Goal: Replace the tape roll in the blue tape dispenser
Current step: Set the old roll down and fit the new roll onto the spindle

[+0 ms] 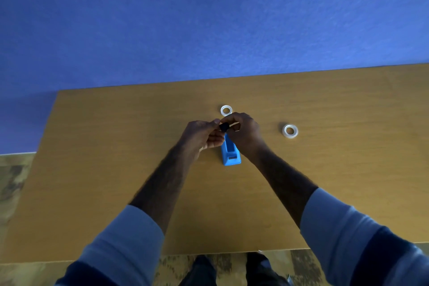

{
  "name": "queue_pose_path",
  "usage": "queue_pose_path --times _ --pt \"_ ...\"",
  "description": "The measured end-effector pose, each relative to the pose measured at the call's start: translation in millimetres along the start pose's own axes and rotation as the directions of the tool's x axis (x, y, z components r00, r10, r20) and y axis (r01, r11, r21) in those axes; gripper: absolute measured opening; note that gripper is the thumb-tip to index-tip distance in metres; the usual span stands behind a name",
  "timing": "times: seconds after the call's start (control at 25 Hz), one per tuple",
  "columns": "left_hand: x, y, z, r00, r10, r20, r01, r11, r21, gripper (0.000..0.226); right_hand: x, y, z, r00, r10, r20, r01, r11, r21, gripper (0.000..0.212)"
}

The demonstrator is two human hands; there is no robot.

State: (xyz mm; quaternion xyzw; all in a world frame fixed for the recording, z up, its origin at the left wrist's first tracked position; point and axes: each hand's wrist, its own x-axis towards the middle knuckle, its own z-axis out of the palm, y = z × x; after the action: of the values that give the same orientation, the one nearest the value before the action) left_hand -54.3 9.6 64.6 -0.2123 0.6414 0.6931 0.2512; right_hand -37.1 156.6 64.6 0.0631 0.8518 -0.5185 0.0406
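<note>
The blue tape dispenser [230,153] lies on the wooden table [116,169], its far end hidden under my hands. Just above it, my left hand [202,136] and my right hand [241,132] meet, both pinching a small black spindle [224,127] between their fingertips. A thin white tape ring [226,110] lies flat on the table just beyond my right hand. A thicker clear tape roll [290,131] lies flat to the right, apart from both hands.
A blue wall [209,18] stands right behind the table's far edge. The table's left edge runs diagonally at the left, with patterned floor [14,176] beside it and below the near edge.
</note>
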Motion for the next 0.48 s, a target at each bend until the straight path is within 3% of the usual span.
queue_pose_path --times 0.2,0.32,0.48 --pt "-5.4 -3.9 -2.2 0.999 -0.005 0.051 0.008 0.999 -0.044 0.014 -6.3 1.4 -0.9 1.0 0.003 -0.004 -0.003 0.997 0.076 0.028" --pt "-7.9 -5.3 0.7 0.997 0.049 0.056 -0.047 0.998 -0.041 0.004 -7.3 4.1 -4.0 0.997 0.07 0.043 -0.077 0.981 0.176 0.026" --pt "-8.4 -3.1 2.6 0.991 0.117 0.068 -0.118 0.993 0.013 0.016 -9.2 6.1 -9.1 0.981 0.153 0.119 -0.185 0.925 0.331 0.021"
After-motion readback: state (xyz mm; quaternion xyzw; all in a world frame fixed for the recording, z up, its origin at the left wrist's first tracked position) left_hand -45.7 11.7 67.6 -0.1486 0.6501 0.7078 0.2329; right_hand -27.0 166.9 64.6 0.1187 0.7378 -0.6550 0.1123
